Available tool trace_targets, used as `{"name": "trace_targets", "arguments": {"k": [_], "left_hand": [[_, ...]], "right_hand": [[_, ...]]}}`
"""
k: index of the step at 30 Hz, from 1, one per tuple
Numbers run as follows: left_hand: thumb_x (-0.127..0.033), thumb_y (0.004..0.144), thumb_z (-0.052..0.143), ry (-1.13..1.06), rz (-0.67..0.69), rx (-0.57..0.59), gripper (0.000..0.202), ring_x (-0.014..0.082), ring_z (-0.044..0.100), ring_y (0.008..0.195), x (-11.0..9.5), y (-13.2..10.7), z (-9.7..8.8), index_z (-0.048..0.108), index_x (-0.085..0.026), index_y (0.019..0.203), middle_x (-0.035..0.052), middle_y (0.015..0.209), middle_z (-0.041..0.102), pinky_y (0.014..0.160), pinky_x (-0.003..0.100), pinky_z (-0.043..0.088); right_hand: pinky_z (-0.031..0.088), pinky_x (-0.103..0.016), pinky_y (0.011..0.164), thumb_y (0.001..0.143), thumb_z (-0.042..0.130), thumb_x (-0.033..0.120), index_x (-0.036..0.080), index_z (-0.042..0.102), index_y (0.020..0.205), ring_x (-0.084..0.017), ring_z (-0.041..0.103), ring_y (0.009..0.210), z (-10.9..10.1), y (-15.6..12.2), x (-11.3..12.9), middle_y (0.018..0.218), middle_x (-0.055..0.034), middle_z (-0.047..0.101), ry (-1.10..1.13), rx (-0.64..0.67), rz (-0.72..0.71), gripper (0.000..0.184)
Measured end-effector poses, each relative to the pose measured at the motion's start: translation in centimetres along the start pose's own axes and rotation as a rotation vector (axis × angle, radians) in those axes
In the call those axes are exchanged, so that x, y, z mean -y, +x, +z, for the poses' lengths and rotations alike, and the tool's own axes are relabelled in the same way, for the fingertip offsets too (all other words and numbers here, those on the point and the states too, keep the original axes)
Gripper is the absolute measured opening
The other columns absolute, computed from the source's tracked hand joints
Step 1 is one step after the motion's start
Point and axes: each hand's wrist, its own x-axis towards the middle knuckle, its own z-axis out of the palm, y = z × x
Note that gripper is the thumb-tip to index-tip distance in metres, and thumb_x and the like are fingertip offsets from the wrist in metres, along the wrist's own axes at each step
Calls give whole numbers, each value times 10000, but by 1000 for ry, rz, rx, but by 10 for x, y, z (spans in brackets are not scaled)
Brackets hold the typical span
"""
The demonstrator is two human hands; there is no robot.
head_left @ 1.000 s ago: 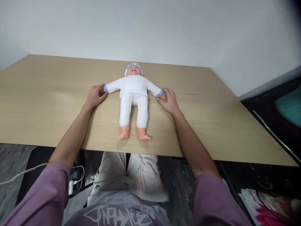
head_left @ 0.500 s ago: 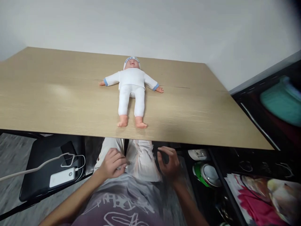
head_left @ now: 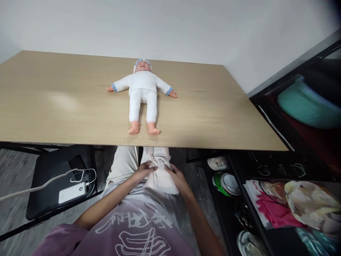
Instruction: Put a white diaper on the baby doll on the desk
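Observation:
A pale pinkish-white cloth garment (head_left: 161,179), gathered with ties or lace near its top, lies across my right thigh below the table edge. My left hand (head_left: 144,171) is closed on its left side, with fingertips pinching the fabric. On the opposite edge, the fingers of my right hand (head_left: 177,176) grip the cloth, the thumb on top. Beyond both hands, a baby doll (head_left: 144,83) lies on its back on the wooden table (head_left: 213,121). It wears a white top, white trousers and a lettered white headband; its arms are spread and its feet are bare.
To the left, a black chair (head_left: 45,177) carries a white power bank (head_left: 72,192) with a cable and a dark phone (head_left: 76,165). At the right stand a black shelf (head_left: 266,161) with a pink cloth (head_left: 277,209), a green-and-white container (head_left: 226,183) and a teal basin (head_left: 306,105).
My right hand has moved left from beside the cloth and taken hold of its edge. My left hand has shifted up and right onto the fabric. The view has tilted slightly.

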Motion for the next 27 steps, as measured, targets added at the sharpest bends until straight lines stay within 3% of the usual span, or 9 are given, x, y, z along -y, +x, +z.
{"name": "trace_targets", "arguments": {"k": [3,5,8,10,14,17,19,23,27], "left_hand": [[-692,639,1082,-26,-12,76,688,356,806,1114,-20,-58,8,784,-219,1041,122,1074,842,1060,480,621],[-617,718,1074,-24,68,112,615,361,798,1185,-37,-107,12,804,-271,1149,114,1187,840,1063,469,632],[-552,866,996,101,166,152,458,349,774,1253,-64,-165,14,801,-348,1227,89,1271,818,1121,468,624],[-531,879,980,157,219,116,483,365,741,1352,-78,-184,14,795,-387,1301,76,1373,797,1178,481,610],[-573,822,998,63,210,-15,750,390,689,1471,-85,-177,11,690,-418,1487,68,1529,747,1185,494,621],[-616,842,975,19,192,-65,698,354,738,1344,-76,-159,4,644,-378,1408,68,1358,785,1122,469,637],[-625,842,975,16,183,-88,643,320,755,1222,-68,-149,-2,629,-348,1308,48,1224,778,1061,438,639],[-641,831,982,9,173,-113,649,284,744,1140,-54,-140,-12,598,-307,1232,33,1171,748,1031,403,612],[-643,830,979,28,170,-113,676,296,741,1183,-48,-136,-15,585,-299,1258,50,1209,764,1041,405,597]], "right_hand": [[621,-376,770,723,945,836,212,782,1004,-273,758,845,-18,-43,34,920,-72,814,113,224,-9,704],[639,-373,783,828,931,759,225,799,1097,-273,774,881,-30,-82,58,992,-76,833,112,299,-57,612],[688,-443,917,862,954,654,302,807,1298,-321,812,1041,-37,-133,85,1174,-88,853,65,294,-164,579],[695,-445,913,887,939,636,338,804,1323,-325,811,1046,-32,-150,98,1177,-78,850,30,297,-233,545],[663,-375,864,989,849,596,294,791,1254,-279,794,999,-6,-141,114,1103,-47,834,-44,349,-359,406],[616,-338,759,1042,777,590,270,772,1080,-239,756,862,7,-121,114,944,-23,798,-176,283,-451,322],[612,-364,738,1037,781,578,285,770,1058,-246,738,820,10,-111,108,903,-27,783,-292,148,-526,293],[677,-508,838,1027,801,528,338,755,1326,-331,764,961,10,-100,97,1119,-91,815,-422,-123,-707,358],[665,-618,1102,1112,715,419,364,696,1509,-376,752,1288,24,-88,110,1393,-117,791,-518,-96,-883,401]]}}
